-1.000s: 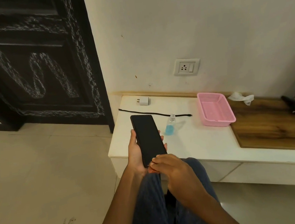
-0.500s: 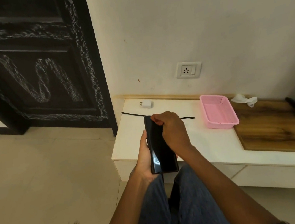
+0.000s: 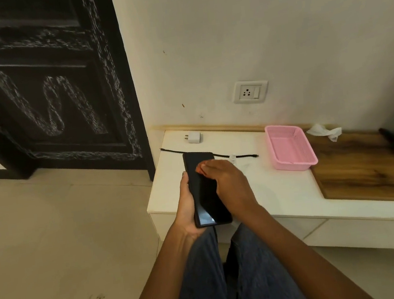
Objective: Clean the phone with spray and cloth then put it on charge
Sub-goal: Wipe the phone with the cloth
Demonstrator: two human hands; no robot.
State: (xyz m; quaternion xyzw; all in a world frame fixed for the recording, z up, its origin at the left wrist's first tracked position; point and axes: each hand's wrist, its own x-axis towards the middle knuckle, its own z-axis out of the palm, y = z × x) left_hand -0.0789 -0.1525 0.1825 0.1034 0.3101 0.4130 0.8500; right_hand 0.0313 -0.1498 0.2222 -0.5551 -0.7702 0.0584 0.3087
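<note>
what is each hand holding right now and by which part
The left hand grips the phone by its lower left edge. The right hand rests on its screen, seemingly pinching something orange; unclear what.

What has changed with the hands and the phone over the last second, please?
The right hand, pinching something orange, went from the phone's near end to its far end and has come partway back. The left hand keeps its grip on the phone. Charger and cable lie unmoved.

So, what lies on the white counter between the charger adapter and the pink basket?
In the head view, only bare white counter lies between the charger adapter and the pink basket; the black cable runs nearer the person.
</note>
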